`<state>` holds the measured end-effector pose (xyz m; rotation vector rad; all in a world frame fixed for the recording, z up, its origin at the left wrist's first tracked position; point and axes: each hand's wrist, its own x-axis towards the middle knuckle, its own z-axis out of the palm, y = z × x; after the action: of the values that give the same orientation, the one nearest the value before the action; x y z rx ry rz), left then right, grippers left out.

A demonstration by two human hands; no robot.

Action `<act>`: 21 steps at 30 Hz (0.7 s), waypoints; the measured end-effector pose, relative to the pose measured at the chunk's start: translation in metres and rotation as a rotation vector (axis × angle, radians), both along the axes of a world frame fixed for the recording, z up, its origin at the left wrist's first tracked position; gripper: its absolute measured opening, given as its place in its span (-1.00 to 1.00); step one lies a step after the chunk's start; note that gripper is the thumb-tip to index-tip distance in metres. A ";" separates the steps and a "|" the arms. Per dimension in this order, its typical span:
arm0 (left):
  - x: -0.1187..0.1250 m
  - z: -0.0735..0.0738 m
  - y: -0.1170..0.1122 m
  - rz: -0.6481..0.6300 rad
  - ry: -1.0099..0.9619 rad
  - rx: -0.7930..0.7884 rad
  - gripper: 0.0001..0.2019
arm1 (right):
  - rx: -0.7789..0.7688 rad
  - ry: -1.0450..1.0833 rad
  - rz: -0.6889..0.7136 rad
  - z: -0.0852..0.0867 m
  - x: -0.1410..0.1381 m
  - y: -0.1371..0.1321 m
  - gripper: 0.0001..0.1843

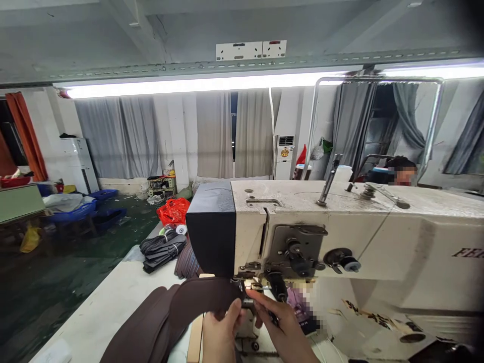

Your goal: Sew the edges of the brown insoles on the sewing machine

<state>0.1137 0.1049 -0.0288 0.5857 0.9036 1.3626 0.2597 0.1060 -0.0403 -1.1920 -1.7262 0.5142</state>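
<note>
A dark brown cut fabric piece (206, 297) runs up to the needle area of a cream sewing machine (249, 247). My left hand (223, 330) pinches the edge of this piece between thumb and fingers, just left of the presser foot (254, 285). Close by on the right, my right hand (282, 325) is closed, its index finger reaching to the presser foot. A small dark object shows among its fingers, too covered to name. More brown pieces (145, 322) lie overlapped on the table to the left.
On the white table (96, 307), tied bundles of dark pieces (162, 249) lie beside a red plastic bag (174, 210). A metal thread stand (313, 116) rises behind the machine. Another person (403, 171) is partly visible beyond. Blue bins (75, 212) stand on the left.
</note>
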 end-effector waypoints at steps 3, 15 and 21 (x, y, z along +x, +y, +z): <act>-0.009 0.005 -0.009 -0.153 0.121 0.116 -0.56 | 0.006 0.003 0.006 0.003 -0.002 -0.002 -0.57; -0.079 0.057 0.044 -0.597 0.449 0.208 -0.58 | 0.024 0.037 0.016 0.008 -0.005 -0.003 -0.53; -0.056 0.024 0.002 -0.460 0.185 0.220 -0.47 | 0.026 0.000 -0.017 0.011 -0.004 -0.004 -0.54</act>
<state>0.0576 0.1071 -0.0045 1.0338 0.7103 1.0044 0.2553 0.1025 -0.0291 -1.1870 -1.7163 0.4798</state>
